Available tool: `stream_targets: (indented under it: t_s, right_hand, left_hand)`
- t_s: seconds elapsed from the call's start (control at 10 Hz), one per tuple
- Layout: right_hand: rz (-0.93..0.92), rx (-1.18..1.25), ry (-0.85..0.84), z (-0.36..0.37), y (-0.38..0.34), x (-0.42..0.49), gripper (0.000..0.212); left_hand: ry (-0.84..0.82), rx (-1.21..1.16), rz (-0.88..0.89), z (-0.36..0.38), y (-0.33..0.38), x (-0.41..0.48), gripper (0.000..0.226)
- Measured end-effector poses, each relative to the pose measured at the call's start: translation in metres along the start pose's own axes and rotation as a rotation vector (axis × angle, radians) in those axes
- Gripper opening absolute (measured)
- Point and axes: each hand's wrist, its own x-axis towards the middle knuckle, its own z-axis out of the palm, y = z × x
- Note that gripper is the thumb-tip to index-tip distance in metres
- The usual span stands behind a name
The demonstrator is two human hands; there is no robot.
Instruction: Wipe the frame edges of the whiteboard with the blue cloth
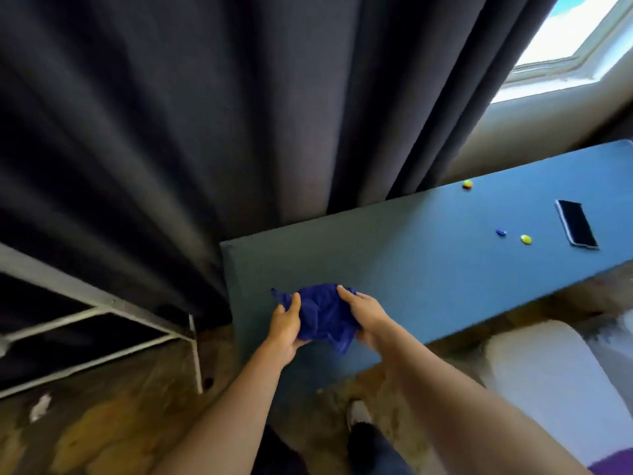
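Holding the bunched blue cloth (322,315) between both hands: left hand (286,325) gripping its left side, right hand (364,315) closed on its right side, above the near corner of the blue table (428,255). Farther right on the table: black phone (576,223), small blue piece (501,231), two yellow pieces (525,239). Dark curtain (191,114) behind.

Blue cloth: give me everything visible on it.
The blue cloth is deep blue, soft fabric, crumpled into a loose bunch with folds and a corner trailing at its lower edge. It is held up between the left hand and right hand, both gripping it, in front of the near end of the blue-surfaced board. Whether it touches the board cannot be told.
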Motion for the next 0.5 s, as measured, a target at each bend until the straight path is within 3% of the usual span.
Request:
stream_targets:
  t_s: [0.2,0.3,0.4,0.5]
  right_hand:
    - [0.095,-0.163,-0.145,-0.025,0.009,0.030,0.013]
    - [0.067,-0.318,-0.107,-0.034,0.007,0.035,0.025]
    - [0.044,-0.339,-0.053,-0.045,-0.003,0.037,0.028]
    - [0.002,-0.411,-0.102,-0.044,-0.020,0.013,0.016]
  left_hand:
    - [0.140,-0.149,-0.087,0.002,-0.035,0.015,0.042]
    - [0.163,-0.136,-0.121,-0.008,-0.036,0.011,0.032]
    - [0.227,0.009,-0.139,-0.024,-0.033,0.005,0.027]
    - [0.336,0.278,-0.057,-0.037,-0.026,-0.017,0.057]
